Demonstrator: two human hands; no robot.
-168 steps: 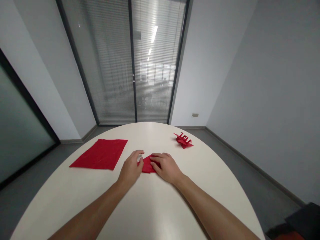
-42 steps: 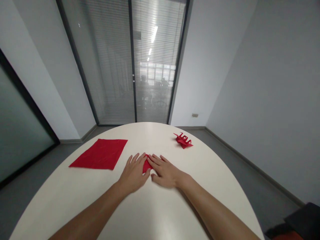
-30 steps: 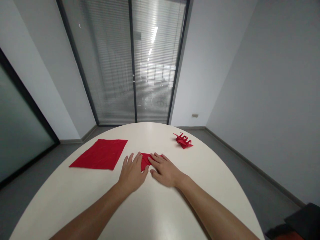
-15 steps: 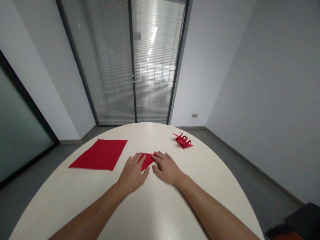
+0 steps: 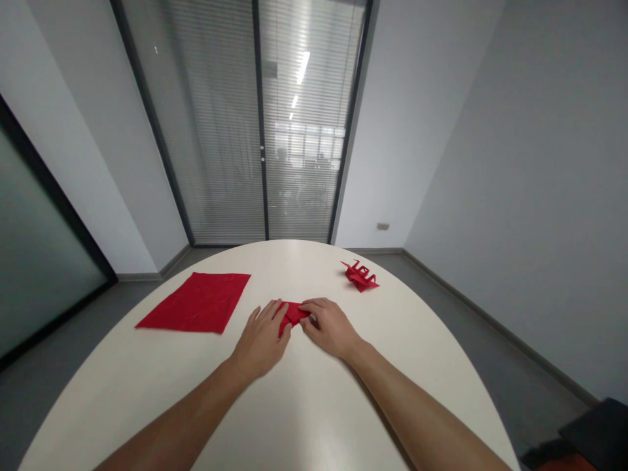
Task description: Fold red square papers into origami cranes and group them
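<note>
A small folded piece of red paper (image 5: 293,313) lies on the white table between my hands. My left hand (image 5: 263,337) rests over its left part with the fingers spread, pressing it flat. At its right end, my right hand (image 5: 330,326) has thumb and fingertips drawn together on the paper's edge. My fingers cover both ends of the piece, so its whole outline is hidden.
On the left of the round white table (image 5: 294,418) lies a flat red paper sheet (image 5: 196,303). Folded red paper figures (image 5: 360,277) stand in a cluster at the far right. A dark chair part (image 5: 596,432) shows at the lower right, off the table.
My right hand's fingers have curled in, and its thumb has closed toward the fingertips at the paper's right edge. My left hand stays almost still.
</note>
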